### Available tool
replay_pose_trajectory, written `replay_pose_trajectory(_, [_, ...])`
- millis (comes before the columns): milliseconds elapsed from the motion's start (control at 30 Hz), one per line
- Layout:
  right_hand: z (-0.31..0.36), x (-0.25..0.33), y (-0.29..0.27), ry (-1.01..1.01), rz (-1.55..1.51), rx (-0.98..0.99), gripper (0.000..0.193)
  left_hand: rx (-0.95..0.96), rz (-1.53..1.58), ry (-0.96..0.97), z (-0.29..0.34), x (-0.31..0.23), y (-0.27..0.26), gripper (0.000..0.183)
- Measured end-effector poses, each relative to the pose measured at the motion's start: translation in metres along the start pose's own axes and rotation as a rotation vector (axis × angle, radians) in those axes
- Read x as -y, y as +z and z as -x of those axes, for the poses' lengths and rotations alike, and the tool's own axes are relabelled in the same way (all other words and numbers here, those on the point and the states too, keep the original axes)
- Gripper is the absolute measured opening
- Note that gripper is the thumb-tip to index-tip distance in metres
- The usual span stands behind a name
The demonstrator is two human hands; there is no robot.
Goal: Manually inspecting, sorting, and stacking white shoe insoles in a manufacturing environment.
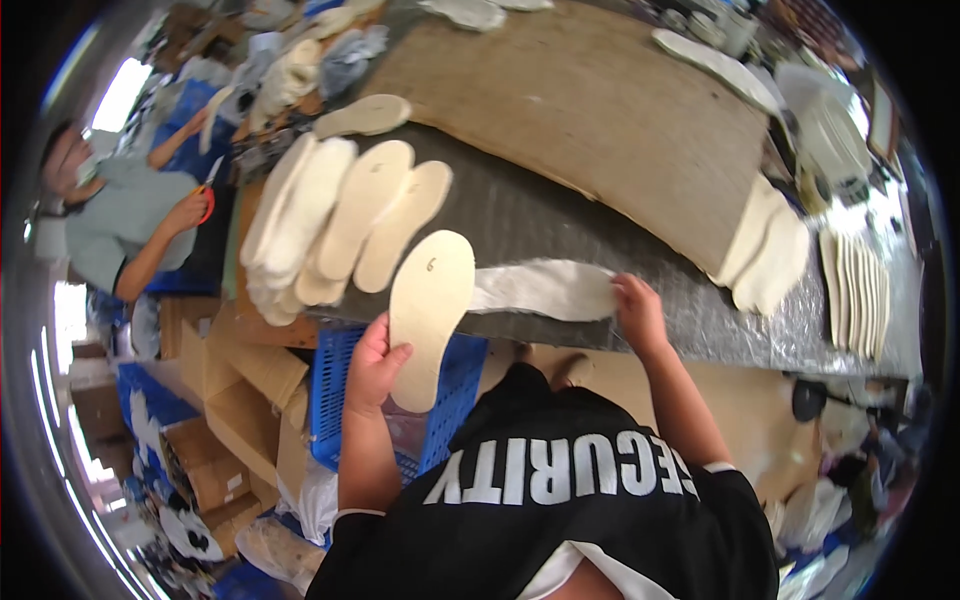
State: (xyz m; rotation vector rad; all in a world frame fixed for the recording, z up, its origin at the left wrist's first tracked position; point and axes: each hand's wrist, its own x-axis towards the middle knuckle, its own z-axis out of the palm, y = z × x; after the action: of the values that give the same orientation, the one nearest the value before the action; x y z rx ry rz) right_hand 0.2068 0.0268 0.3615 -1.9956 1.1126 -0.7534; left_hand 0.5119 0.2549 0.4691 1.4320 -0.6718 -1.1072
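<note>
Hands point(375, 368) point(638, 308) hold a beige insole point(430, 315) and a white insole point(545, 289).

"How many of the person's own hands?"
"Two: left hand point(370, 370) and right hand point(641, 312)."
"Insoles at those hands?"
"Two, one beige insole point(432, 290) and one white insole point(545, 289)."
"And the left-hand pile point(366, 208)?"
"Layers overlap too much for a total; at least four show."
"The upright-looking row point(856, 295) on the right?"
"At least five, again overlapping."
"Boards?"
"One brown board point(590, 110)."
"Baskets?"
"One blue basket point(460, 375) below the table edge point(700, 335)."
"Scissors?"
"One red-handled pair point(209, 203)."
"Co-workers at the left?"
"One co-worker point(130, 220)."
"Cardboard boxes point(235, 385)?"
"Several; they're too jumbled to count."
</note>
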Motion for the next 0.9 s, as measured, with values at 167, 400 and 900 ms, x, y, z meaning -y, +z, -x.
replay_pose_trajectory(167, [0.008, 0.010, -0.001, -0.003, 0.294, -0.040, 0.028, 0.205, 0.047, -0.112, -0.030, 0.002, 0.024, 0.051])
replay_pose_trajectory(400, [0.038, 0.056, -0.003, 0.669, -1.152, 0.349, 0.033, 0.572, -0.053, -0.396, -0.040, 0.012, 0.072, 0.061])
replay_pose_trajectory(900, [0.051, 0.027, -0.001, 0.945, -1.092, -0.079, 0.038, 0.500, -1.201, 0.369, -0.100, -0.016, 0.111, 0.069])
